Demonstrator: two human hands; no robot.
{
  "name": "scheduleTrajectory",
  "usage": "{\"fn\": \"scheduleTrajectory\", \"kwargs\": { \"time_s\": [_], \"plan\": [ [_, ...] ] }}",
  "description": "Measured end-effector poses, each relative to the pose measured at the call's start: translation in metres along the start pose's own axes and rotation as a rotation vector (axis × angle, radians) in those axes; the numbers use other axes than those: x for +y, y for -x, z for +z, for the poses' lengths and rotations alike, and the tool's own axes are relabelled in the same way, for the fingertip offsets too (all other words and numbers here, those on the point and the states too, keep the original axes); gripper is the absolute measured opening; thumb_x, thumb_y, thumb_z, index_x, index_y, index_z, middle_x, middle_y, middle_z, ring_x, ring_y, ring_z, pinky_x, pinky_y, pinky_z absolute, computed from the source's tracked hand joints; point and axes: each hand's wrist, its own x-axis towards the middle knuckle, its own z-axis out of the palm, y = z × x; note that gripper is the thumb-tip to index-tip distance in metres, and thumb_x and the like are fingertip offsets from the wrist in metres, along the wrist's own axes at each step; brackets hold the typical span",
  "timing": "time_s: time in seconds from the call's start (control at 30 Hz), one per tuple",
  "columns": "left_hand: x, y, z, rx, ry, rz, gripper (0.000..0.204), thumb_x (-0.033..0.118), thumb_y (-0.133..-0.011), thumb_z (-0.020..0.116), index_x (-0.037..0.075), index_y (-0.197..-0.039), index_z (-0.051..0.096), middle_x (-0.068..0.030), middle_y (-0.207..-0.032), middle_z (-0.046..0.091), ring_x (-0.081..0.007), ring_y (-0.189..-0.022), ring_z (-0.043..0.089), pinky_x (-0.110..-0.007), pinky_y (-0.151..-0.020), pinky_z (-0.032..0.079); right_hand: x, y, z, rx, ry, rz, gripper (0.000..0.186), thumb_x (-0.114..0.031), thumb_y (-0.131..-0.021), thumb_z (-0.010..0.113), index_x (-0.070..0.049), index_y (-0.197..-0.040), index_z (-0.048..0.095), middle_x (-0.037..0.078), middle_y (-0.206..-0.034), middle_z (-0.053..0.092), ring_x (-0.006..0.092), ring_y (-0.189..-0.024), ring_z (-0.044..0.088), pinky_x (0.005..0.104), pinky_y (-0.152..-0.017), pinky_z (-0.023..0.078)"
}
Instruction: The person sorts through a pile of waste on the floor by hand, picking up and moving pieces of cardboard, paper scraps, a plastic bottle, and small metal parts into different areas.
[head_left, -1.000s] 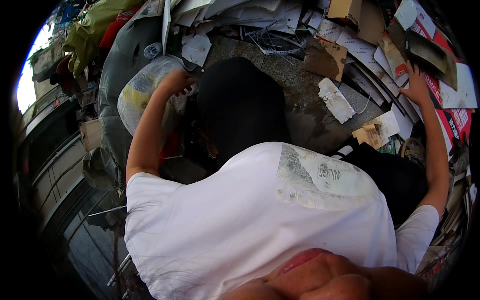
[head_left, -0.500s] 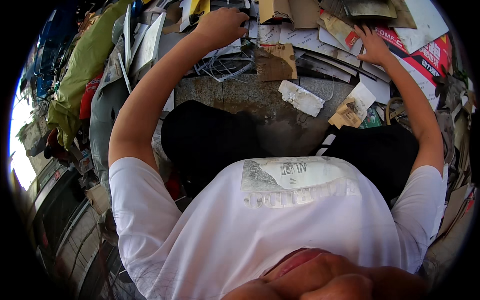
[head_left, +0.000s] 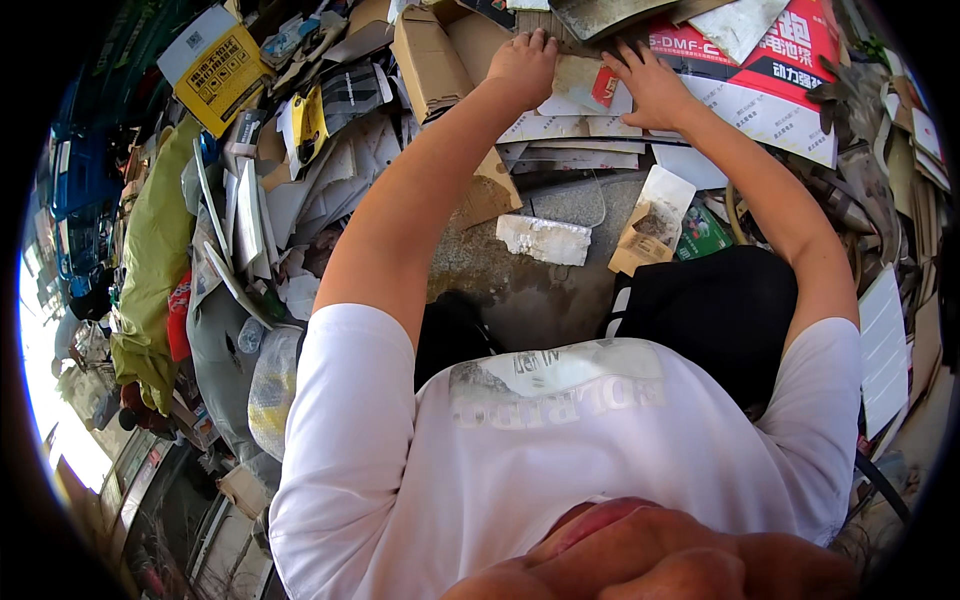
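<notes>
My left hand (head_left: 525,70) is at the far middle of the pile, its fingers bent over the left edge of a tan cardboard piece (head_left: 577,78). What lies under its fingertips is partly hidden. My right hand (head_left: 650,88) rests at the right side of the same piece, fingers spread and thumb out, beside a small red label (head_left: 605,88). A large red and white printed cardboard sheet (head_left: 760,110) extends to the right of this hand. Just left of my left hand stands an open brown carton (head_left: 428,65).
Stacked white cardboard sheets (head_left: 585,157) lie below my hands. On the wet ground are a crumpled white piece (head_left: 543,240), a small torn carton (head_left: 645,235) and a green card (head_left: 703,235). A yellow-green tarp (head_left: 150,270) and a yellow printed box (head_left: 215,75) are at left.
My view has shifted left. My left hand has moved right, closer to the right hand. The right hand has come onto the tan cardboard piece with the red label.
</notes>
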Motion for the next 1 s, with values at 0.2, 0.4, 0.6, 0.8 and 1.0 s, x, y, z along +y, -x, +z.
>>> {"fn": "scheduleTrajectory", "kwargs": {
  "time_s": [0.2,0.4,0.6,0.8,1.0],
  "plan": [
    [0.008,0.003,0.023,-0.018,-0.115,0.05,0.062,0.017,-0.084,0.059,0.01,-0.142,0.039,-0.0201,-0.15,0.033,-0.0333,-0.132,0.04,-0.039,-0.103,0.04,0.019,0.007,0.01,0.152,-0.161,-0.025,0.063,-0.027,-0.073,0.073,-0.008,-0.129,0.051,0.016,-0.133,0.048,0.0373,-0.123,0.046,0.0462,-0.1,0.042],
    [0.011,0.004,0.04,-0.097,-0.063,0.002,0.076,0.016,-0.077,0.067,0.01,-0.145,0.035,-0.0209,-0.153,0.026,-0.0329,-0.137,0.035,-0.041,-0.103,0.04,0.065,0.007,-0.038,0.785,-0.481,0.194,0.021,-0.008,-0.082,0.063,-0.006,-0.103,0.06,0.011,-0.103,0.062,0.0267,-0.091,0.062,0.0327,-0.078,0.051],
    [0.014,-0.005,0.042,-0.113,-0.029,0.017,0.07,0.011,-0.081,0.061,0.011,-0.145,0.035,-0.0209,-0.153,0.027,-0.0329,-0.137,0.036,-0.04,-0.102,0.042,0.206,0.021,-0.015,0.97,-0.182,0.96,0.088,-0.034,-0.07,0.081,0.007,-0.133,0.038,0.027,-0.128,0.045,0.0386,-0.122,0.038,0.0455,-0.101,0.036],
    [0.013,-0.003,0.043,-0.081,-0.102,0.02,0.064,0.013,-0.082,0.06,0.011,-0.142,0.039,-0.0193,-0.15,0.032,-0.0324,-0.136,0.037,-0.04,-0.101,0.043,0.204,0.012,0.007,1.007,-0.597,0.972,0.099,-0.037,-0.068,0.081,0.014,-0.134,0.029,0.027,-0.126,0.044,0.0382,-0.122,0.037,0.0442,-0.103,0.035],
    [0.01,0.002,0.031,-0.151,-0.072,0.001,0.057,0.013,-0.081,0.062,0.011,-0.136,0.047,-0.0169,-0.145,0.039,-0.0305,-0.135,0.039,-0.039,-0.101,0.043,0.154,0.004,-0.028,0.952,-0.198,0.956,0.081,-0.033,-0.072,0.077,-0.004,-0.137,0.039,0.025,-0.127,0.048,0.0369,-0.123,0.044,0.0452,-0.099,0.04]
  ]
}}
